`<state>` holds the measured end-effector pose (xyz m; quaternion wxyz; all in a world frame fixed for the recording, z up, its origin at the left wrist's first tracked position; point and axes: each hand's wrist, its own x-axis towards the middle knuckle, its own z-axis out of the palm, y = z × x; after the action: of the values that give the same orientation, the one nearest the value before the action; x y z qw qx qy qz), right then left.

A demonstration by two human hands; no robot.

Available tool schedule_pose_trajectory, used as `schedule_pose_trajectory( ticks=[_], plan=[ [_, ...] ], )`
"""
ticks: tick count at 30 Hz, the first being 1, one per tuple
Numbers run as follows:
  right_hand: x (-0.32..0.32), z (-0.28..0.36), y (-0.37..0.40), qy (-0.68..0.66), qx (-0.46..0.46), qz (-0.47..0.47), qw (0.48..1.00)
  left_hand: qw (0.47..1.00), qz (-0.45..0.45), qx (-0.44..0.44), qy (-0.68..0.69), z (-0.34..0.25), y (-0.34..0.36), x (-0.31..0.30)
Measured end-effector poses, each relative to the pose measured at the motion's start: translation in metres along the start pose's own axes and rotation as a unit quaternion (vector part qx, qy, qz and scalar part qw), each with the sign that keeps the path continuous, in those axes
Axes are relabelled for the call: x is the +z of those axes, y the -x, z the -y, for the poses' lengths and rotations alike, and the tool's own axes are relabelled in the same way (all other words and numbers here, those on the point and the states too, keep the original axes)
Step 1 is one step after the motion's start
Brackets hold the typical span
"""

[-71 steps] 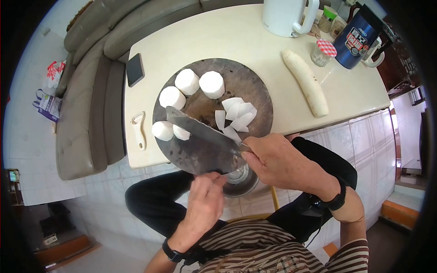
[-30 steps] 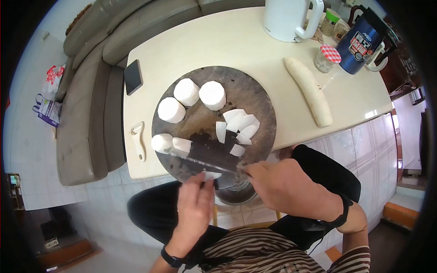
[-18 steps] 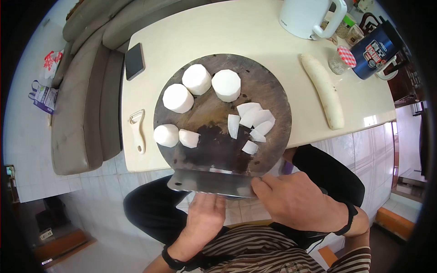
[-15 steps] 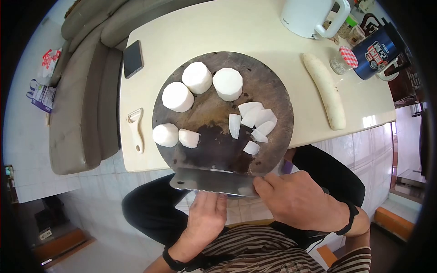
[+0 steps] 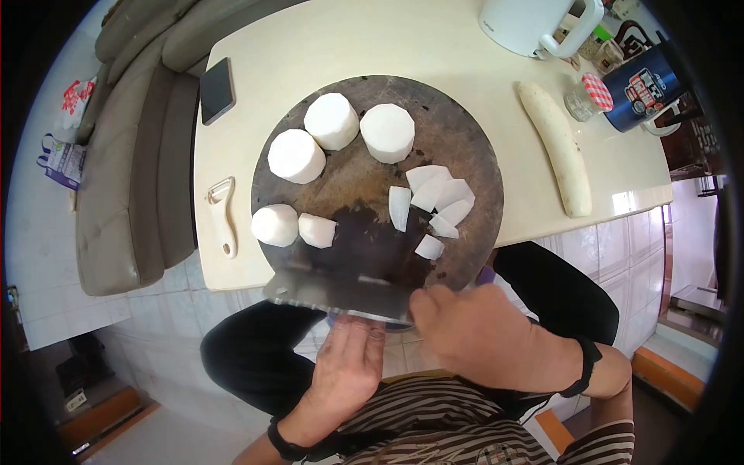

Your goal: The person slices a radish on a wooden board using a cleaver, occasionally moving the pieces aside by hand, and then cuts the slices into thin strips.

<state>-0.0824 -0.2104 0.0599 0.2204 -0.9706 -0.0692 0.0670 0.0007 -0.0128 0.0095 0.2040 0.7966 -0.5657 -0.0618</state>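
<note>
A wide cleaver (image 5: pixel 341 297), slightly blurred, lies across the near edge of the round dark cutting board (image 5: pixel 473 147). Its handle is wrapped in my right hand (image 5: pixel 484 333). My left hand (image 5: pixel 349 364) is below the blade, fingers together and fingertips at its lower edge; whether they hold anything is hidden. Thick white radish pieces sit at the board's back, one of them a round chunk (image 5: pixel 387 133). At the left are another round piece (image 5: pixel 275 225) and a small chunk (image 5: pixel 317 231). Several thin white slices (image 5: pixel 428 186) lie at the right.
On the cream table (image 5: pixel 271 46) are a phone (image 5: pixel 217 91), a peeler (image 5: pixel 222 217), a long whole radish (image 5: pixel 556 147), a white kettle (image 5: pixel 519 23), a jar with a checked lid (image 5: pixel 589 97) and a blue tumbler (image 5: pixel 642 85). My knees are below the table edge.
The cleaver and my right hand have moved left, and the blade now tilts with its far end higher. The view has shifted slightly. The radish pieces lie as before.
</note>
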Motion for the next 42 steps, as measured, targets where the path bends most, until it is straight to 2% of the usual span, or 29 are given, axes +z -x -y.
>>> schedule_pose_trajectory(
  ticks=[2, 4, 11, 13, 16, 20, 22, 24, 35, 38, 40, 42],
  plan=[
    [-0.003, -0.002, 0.006, -0.014, -0.005, -0.003, 1.000, 0.999, -0.029, 0.017, -0.019, 0.001, 0.000, 0.000],
    [-0.006, -0.004, 0.010, -0.029, -0.013, -0.004, 0.999, 1.000, -0.011, -0.005, 0.023, 0.001, 0.005, 0.003],
    [-0.007, 0.002, 0.015, 0.004, -0.003, 0.008, 1.000, 1.000, 0.028, -0.007, 0.010, 0.001, 0.010, 0.004],
    [-0.003, 0.004, 0.012, 0.019, 0.001, 0.004, 1.000, 1.000, -0.014, 0.001, 0.006, 0.003, 0.014, 0.009],
    [0.001, 0.007, 0.007, 0.003, 0.001, 0.044, 0.999, 1.000, 0.004, 0.008, 0.013, 0.002, 0.011, 0.004],
    [0.004, 0.005, 0.004, 0.031, 0.002, 0.020, 0.999, 0.999, 0.005, -0.042, 0.035, -0.004, 0.008, 0.002],
    [0.001, 0.001, 0.006, 0.030, 0.006, 0.012, 0.999, 1.000, -0.022, -0.008, -0.017, -0.004, 0.003, 0.001],
    [-0.003, -0.001, 0.009, 0.003, -0.019, -0.028, 0.999, 1.000, -0.018, -0.012, -0.011, -0.004, 0.005, 0.001],
    [0.004, 0.007, 0.003, 0.009, -0.006, -0.011, 1.000, 1.000, 0.003, -0.013, -0.003, -0.005, 0.011, 0.003],
    [0.006, 0.005, 0.001, 0.019, -0.011, -0.028, 0.999, 0.998, -0.020, -0.041, 0.043, -0.005, 0.008, 0.001],
    [0.004, 0.001, 0.001, 0.024, -0.017, -0.041, 0.999, 0.999, -0.023, 0.022, -0.012, 0.002, 0.012, 0.005],
    [-0.001, -0.002, 0.004, -0.015, -0.030, -0.046, 0.998, 1.000, -0.023, 0.001, 0.019, 0.001, 0.011, 0.004]
  ],
)
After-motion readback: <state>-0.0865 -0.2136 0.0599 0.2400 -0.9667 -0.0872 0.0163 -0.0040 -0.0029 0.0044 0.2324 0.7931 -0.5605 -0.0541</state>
